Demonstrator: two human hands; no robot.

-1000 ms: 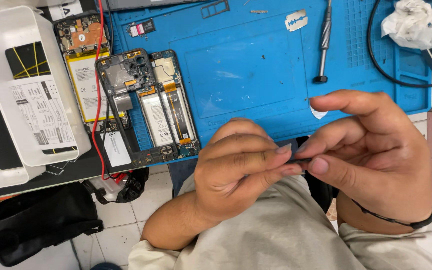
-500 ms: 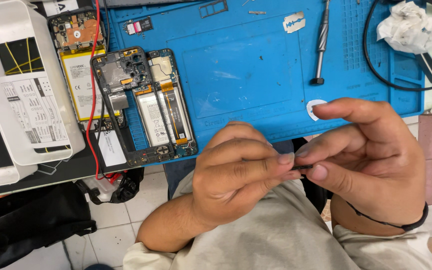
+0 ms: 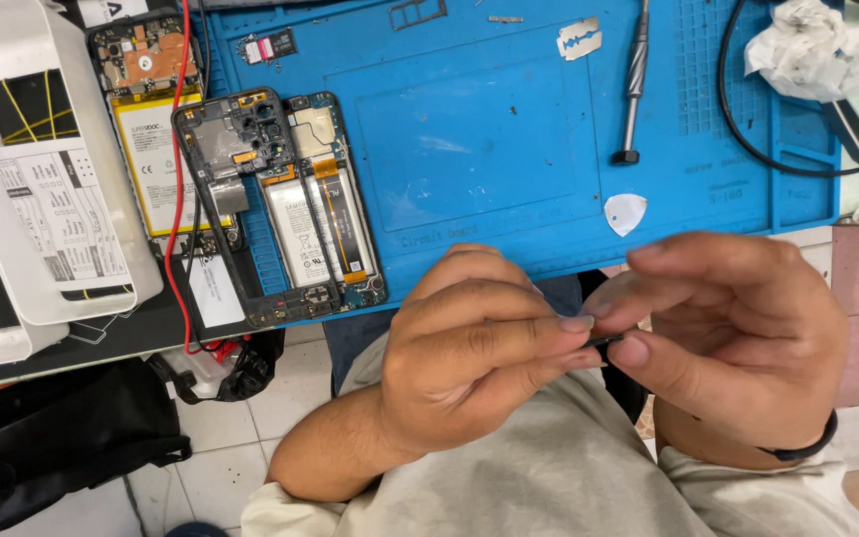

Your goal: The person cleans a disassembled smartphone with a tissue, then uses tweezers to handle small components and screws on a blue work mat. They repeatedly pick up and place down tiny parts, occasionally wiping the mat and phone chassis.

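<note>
My left hand (image 3: 474, 363) and my right hand (image 3: 738, 343) meet in front of my chest, below the blue work mat (image 3: 509, 119). Their fingertips pinch a small dark part (image 3: 605, 341) between them; most of it is hidden by the fingers. A black band circles my right wrist. On the mat's left lies an opened phone (image 3: 290, 214) with its battery and flex cable exposed. A second opened phone (image 3: 151, 129) with a yellow battery lies further left, crossed by a red wire (image 3: 179, 169).
A screwdriver (image 3: 633, 85), a razor blade (image 3: 580, 40) and a white pick (image 3: 625, 212) lie on the mat. Tweezers (image 3: 857, 139), a black cable and crumpled tissue (image 3: 812, 50) are at the right. A white tray (image 3: 32, 189) sits left, a black bag (image 3: 52, 438) on the floor.
The view has shifted slightly and my hands have drifted a little right. They still pinch the small dark part together. The white pick near the mat's edge has come into view.
</note>
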